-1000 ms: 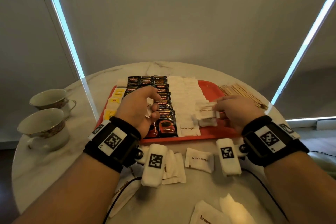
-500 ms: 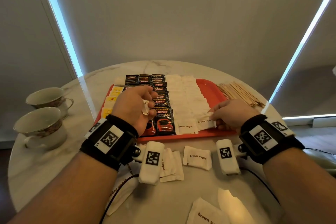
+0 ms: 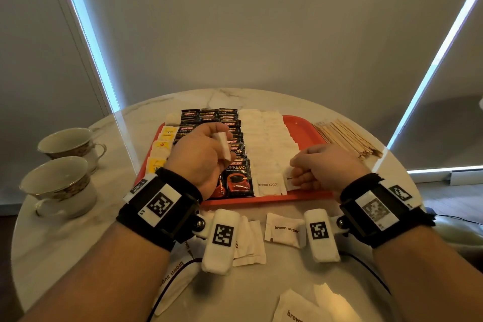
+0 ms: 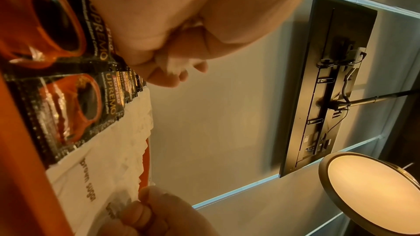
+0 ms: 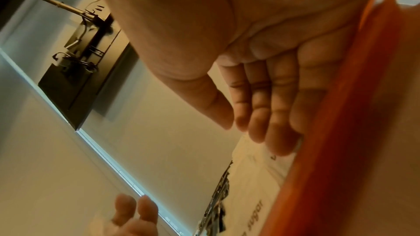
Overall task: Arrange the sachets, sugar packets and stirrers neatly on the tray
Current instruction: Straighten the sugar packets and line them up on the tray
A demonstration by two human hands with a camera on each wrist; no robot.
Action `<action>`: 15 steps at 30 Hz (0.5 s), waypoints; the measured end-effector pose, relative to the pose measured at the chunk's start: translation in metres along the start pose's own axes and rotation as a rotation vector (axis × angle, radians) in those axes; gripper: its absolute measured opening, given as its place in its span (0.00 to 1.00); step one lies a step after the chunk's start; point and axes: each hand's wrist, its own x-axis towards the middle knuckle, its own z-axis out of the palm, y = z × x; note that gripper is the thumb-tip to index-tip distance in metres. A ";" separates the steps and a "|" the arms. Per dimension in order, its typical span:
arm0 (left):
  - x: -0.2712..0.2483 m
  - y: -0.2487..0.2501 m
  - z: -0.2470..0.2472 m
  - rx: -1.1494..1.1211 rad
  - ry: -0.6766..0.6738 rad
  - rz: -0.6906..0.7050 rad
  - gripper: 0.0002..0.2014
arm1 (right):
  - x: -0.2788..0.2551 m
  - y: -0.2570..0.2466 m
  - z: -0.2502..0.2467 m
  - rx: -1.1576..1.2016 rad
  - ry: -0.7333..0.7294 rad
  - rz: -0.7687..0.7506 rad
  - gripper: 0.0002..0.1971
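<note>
A red tray [image 3: 308, 128] holds yellow sachets [image 3: 162, 146] at the left, black coffee sachets [image 3: 236, 178] in the middle and columns of white brown sugar packets [image 3: 269, 138] on the right. My left hand [image 3: 222, 146] hovers over the coffee sachets and grips a small stack of white packets [image 3: 224, 145], whose edge shows in its fist [image 4: 172, 64]. My right hand [image 3: 300, 178] is at the tray's near right, its fingertips [image 5: 279, 141] resting on a sugar packet [image 3: 290, 181] at the near end of the right column. Wooden stirrers [image 3: 347, 138] lie heaped beside the tray's right edge.
Several loose brown sugar packets lie on the marble table in front of the tray [image 3: 283, 229], [image 3: 251, 243], [image 3: 177, 282], [image 3: 295, 308]. Two teacups [image 3: 65, 144], [image 3: 57, 185] stand at the left. Cables trail across the near table.
My right hand lowered a sugar packet from above the tray onto the near end of the right column and stays on it. My left hand keeps its stack, barely moving.
</note>
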 end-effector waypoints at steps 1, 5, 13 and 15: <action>0.000 0.000 0.000 -0.012 -0.045 0.005 0.24 | 0.000 -0.001 0.000 0.008 -0.004 -0.015 0.06; -0.005 -0.003 0.000 -0.047 -0.182 0.058 0.21 | -0.008 -0.014 0.002 0.090 -0.128 -0.153 0.11; -0.010 -0.001 -0.001 0.041 -0.189 0.189 0.14 | -0.016 -0.040 0.026 0.257 -0.224 -0.326 0.13; -0.007 0.000 -0.004 0.076 -0.173 0.221 0.12 | -0.014 -0.042 0.027 0.338 -0.190 -0.307 0.07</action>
